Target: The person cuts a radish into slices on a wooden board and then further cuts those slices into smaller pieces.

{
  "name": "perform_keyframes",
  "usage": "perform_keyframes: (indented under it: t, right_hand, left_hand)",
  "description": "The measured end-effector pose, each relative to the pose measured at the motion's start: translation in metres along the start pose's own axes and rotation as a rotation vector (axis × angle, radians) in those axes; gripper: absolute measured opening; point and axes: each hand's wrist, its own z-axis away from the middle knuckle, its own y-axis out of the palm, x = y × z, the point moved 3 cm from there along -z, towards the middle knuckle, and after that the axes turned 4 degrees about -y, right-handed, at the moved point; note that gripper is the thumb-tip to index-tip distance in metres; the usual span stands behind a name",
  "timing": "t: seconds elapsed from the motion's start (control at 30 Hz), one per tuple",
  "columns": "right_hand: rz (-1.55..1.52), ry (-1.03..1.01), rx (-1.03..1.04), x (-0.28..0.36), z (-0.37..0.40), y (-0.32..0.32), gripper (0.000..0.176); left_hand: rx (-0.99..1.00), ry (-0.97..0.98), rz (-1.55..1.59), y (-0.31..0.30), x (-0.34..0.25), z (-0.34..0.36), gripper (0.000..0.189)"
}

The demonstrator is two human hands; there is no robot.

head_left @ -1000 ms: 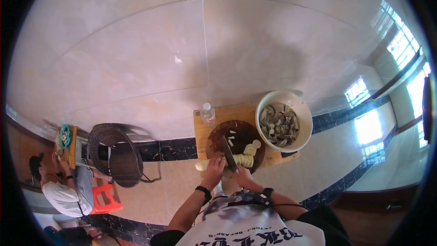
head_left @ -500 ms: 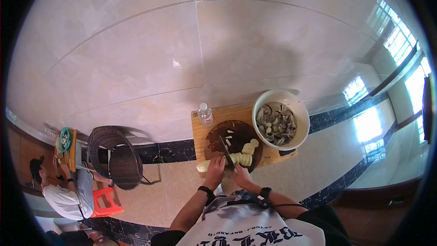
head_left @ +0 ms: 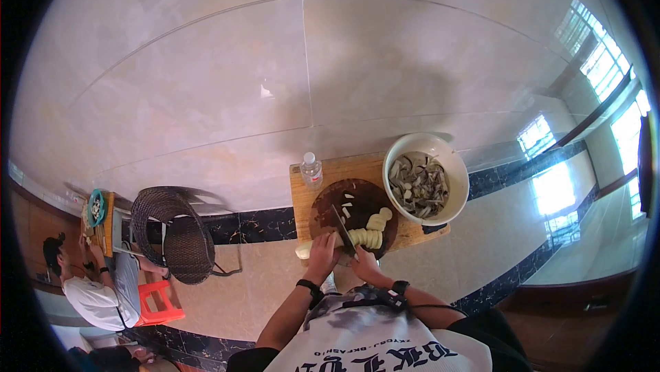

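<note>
My left hand point(head_left: 322, 256) is closed over a pale, peeled long vegetable point(head_left: 303, 251), whose uncut end sticks out to the left. In my right hand point(head_left: 366, 265) is the handle of a kitchen knife point(head_left: 344, 230), its blade pointing away from me beside my left fingers. Round slices point(head_left: 366, 238) lie in an overlapping row right of the blade, with more slices point(head_left: 379, 219) just beyond. All of this is on a dark round chopping board point(head_left: 361, 200). A few small white pieces point(head_left: 346, 205) lie near its far side.
The board rests on a wooden table point(head_left: 300, 205) against the tiled wall. A clear bottle point(head_left: 311, 170) stands at its back left, a white basin point(head_left: 458, 183) of cut strips at the right. Farther left are a wicker chair point(head_left: 189, 248) and a person point(head_left: 96, 296) on a red stool point(head_left: 159, 304).
My hands keep nearly the same places, the left one shifting slightly left on the vegetable. The knife stays beside it. The whole view has moved a little.
</note>
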Motion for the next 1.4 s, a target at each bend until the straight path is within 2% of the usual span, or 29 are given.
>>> perform_keyframes:
  t: [0.13,0.23,0.43,0.63,0.73,1.03,1.4]
  right_hand:
    - [-0.041,-0.033,-0.026,-0.011,-0.003,0.01,0.033]
    - [-0.031,-0.064,-0.069,-0.011,-0.004,0.008,0.031]
    - [-0.03,-0.046,-0.073,0.003,-0.005,0.0,0.03]
    - [-0.056,-0.052,-0.046,0.016,-0.002,-0.008,0.026]
    - [-0.048,-0.043,-0.056,0.018,0.0,-0.01,0.025]
    - [-0.068,-0.069,-0.059,0.026,0.001,-0.018,0.026]
    - [-0.033,-0.069,-0.058,0.032,0.006,-0.011,0.032]
  left_hand:
    - [0.026,0.044,-0.018,-0.01,-0.004,-0.006,0.054]
    - [0.142,0.105,-0.123,0.002,-0.001,-0.005,0.054]
    - [0.082,0.123,-0.145,0.006,-0.004,0.0,0.054]
    - [0.099,0.132,-0.309,0.003,0.002,0.006,0.063]
    - [0.155,0.15,-0.277,0.003,0.005,0.004,0.062]
    - [0.123,0.149,-0.285,0.012,0.002,-0.002,0.059]
    - [0.095,0.253,-0.232,0.001,-0.003,0.003,0.041]
